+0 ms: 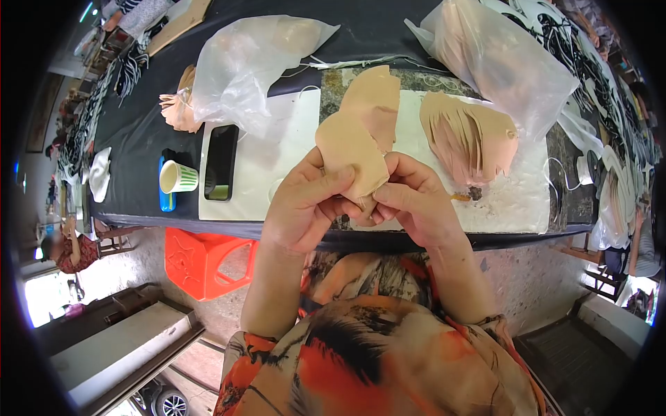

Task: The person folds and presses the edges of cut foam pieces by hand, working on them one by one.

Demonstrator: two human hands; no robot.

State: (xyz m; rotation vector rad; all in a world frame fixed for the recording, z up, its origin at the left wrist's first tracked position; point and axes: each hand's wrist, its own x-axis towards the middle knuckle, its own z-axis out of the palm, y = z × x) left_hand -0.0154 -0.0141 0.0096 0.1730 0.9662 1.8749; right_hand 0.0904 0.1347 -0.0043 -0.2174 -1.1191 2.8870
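My left hand (305, 204) is closed on a tan cut piece of thin, leather-like sheet (350, 149), with the thumb lying across its face. My right hand (416, 197) pinches the lower right edge of the same piece close to the left fingertips. A second tan section (378, 93) reaches up behind it; whether the two are joined is unclear. The fingertips hide the bottom end. Right of my hands, a fanned stack of similar tan pieces (472, 139) rests on a white board (513, 211).
Translucent plastic bags (236, 66) with tan pieces lie at the back left and back right. A black phone (220, 163), a paper cup (179, 177) and a blue object (166, 201) sit at left. Below the table edge stands a red stool (201, 267). Other people are at both sides.
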